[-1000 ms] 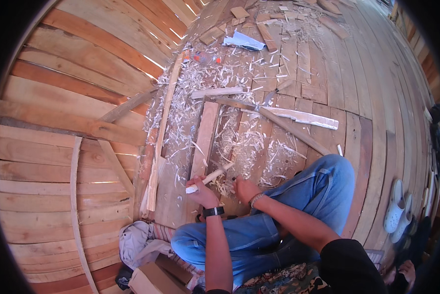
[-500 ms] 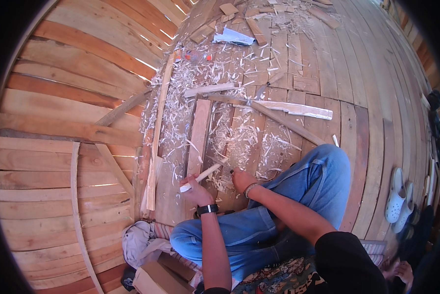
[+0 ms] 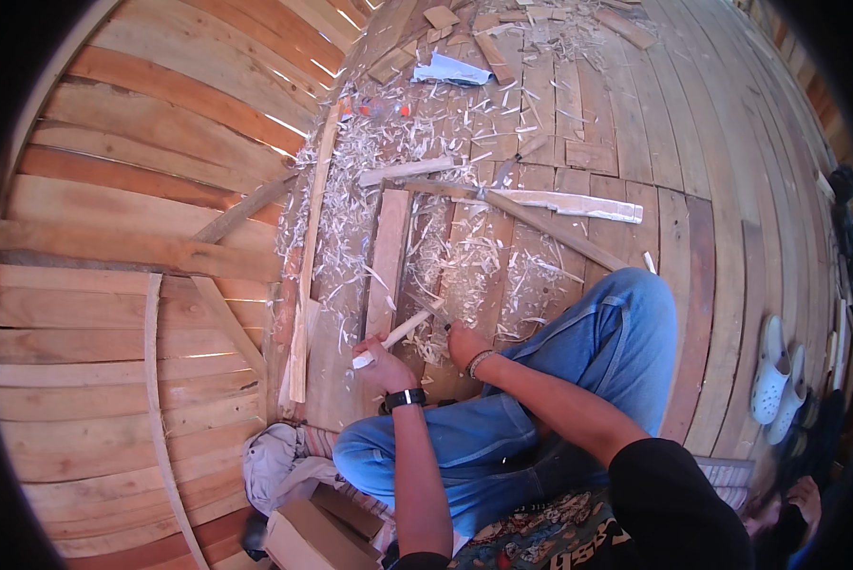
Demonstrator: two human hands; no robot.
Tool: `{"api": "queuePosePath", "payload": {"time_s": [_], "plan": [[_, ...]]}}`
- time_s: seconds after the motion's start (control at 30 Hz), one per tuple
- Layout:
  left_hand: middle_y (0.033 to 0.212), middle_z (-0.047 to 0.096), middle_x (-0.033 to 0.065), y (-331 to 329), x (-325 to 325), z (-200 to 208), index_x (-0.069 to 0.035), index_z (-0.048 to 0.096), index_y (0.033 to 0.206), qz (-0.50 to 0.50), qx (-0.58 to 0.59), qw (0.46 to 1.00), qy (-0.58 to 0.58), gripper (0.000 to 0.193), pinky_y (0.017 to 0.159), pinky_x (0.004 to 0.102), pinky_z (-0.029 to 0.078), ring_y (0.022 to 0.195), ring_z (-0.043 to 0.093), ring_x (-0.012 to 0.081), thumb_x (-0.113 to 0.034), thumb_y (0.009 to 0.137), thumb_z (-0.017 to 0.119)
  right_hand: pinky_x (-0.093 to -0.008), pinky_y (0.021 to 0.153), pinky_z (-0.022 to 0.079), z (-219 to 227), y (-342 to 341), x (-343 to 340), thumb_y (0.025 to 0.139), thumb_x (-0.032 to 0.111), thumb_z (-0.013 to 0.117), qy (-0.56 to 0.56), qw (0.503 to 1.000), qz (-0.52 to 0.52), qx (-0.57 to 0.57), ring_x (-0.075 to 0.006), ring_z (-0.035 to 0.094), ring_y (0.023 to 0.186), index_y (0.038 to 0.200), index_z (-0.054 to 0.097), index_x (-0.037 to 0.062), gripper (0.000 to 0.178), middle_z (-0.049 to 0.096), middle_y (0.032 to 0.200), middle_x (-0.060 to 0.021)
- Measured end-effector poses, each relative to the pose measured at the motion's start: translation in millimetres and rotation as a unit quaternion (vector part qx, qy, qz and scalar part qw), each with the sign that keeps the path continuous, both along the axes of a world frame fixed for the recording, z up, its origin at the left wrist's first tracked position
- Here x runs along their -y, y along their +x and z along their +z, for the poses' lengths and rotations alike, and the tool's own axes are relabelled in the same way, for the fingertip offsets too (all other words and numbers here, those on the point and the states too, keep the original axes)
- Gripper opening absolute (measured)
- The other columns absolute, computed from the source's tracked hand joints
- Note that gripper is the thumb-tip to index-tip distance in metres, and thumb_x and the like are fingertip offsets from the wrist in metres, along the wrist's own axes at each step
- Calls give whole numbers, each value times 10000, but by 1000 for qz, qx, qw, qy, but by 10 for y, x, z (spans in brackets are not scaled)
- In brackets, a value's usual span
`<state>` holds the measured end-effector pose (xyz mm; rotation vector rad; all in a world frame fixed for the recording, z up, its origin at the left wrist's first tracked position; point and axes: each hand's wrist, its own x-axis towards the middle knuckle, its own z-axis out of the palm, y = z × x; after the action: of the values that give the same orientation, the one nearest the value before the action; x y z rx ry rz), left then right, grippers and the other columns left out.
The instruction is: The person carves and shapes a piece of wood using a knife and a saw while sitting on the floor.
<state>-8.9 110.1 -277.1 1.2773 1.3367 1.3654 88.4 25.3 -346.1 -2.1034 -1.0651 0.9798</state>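
My left hand (image 3: 382, 370) is closed around the near end of a pale, whittled wooden stick (image 3: 409, 326), which slants up and to the right from my fingers. Close by on the right, my right hand (image 3: 466, 346) is closed on a knife (image 3: 447, 328). Only a bit of its dark handle shows clearly; the thin blade near the stick is hard to make out. Both hands are low over the floor in front of my crossed legs. Wood shavings (image 3: 469, 256) lie thickly around them.
A flat board (image 3: 387, 252) lies beyond my left hand, with a long batten (image 3: 559, 231) and a pale split piece (image 3: 588, 205) farther off. Another knife (image 3: 517, 161) rests beyond these. A plastic bottle (image 3: 379, 108), a cardboard box (image 3: 312, 540) and light clogs (image 3: 771, 380) are around me.
Both hands keep their grips, staying near the stick with only slight movement. The view has shifted a little; the things on the floor lie as before.
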Motion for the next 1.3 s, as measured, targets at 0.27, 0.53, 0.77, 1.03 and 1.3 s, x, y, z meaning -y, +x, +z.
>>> {"api": "queuePosePath", "payload": {"time_s": [0.27, 0.53, 0.77, 1.03, 1.3], "plan": [[775, 623, 99, 53, 49, 82, -48, 464, 835, -19, 16, 1000, 10, 182, 794, 355, 434, 751, 565, 169, -147, 958, 555, -519, 691, 530, -12, -60, -5, 923, 193, 488, 40, 999, -14, -9, -450, 658, 760, 980, 471, -41, 241, 643, 791, -313], [776, 624, 118, 25, 0, 4, -45, 447, 828, -14, 32, 999, 6, 173, 793, 356, 449, 747, 578, 182, -107, 947, 556, -518, 687, 534, 219, -21, 19, 907, 173, 516, 82, 995, 61, -6, -450, 659, 804, 997, 474, -42, 237, 655, 829, -293], [751, 618, 120, 58, 26, 58, -45, 450, 804, -22, 30, 999, 16, 159, 769, 364, 465, 731, 586, 186, -65, 926, 549, -517, 708, 530, 153, -15, 19, 872, 151, 555, 53, 998, 38, -6, -439, 662, 798, 1008, 480, -53, 256, 653, 840, -295], [755, 559, 78, 22, 28, 19, -69, 430, 764, -58, 91, 994, 26, 194, 758, 363, 485, 728, 576, 180, 6, 891, 557, -510, 751, 525, 162, 89, 62, 903, 176, 497, 4, 999, 32, -4, -436, 661, 840, 1047, 491, -54, 271, 656, 880, -300], [793, 542, 82, 30, 93, 86, -72, 415, 795, -113, 121, 986, 14, 187, 804, 350, 462, 775, 559, 178, 46, 875, 536, -493, 736, 537, -140, 135, 76, 902, 132, 486, 6, 998, 45, 44, -451, 652, 853, 1038, 500, -53, 230, 647, 849, -297]]}}
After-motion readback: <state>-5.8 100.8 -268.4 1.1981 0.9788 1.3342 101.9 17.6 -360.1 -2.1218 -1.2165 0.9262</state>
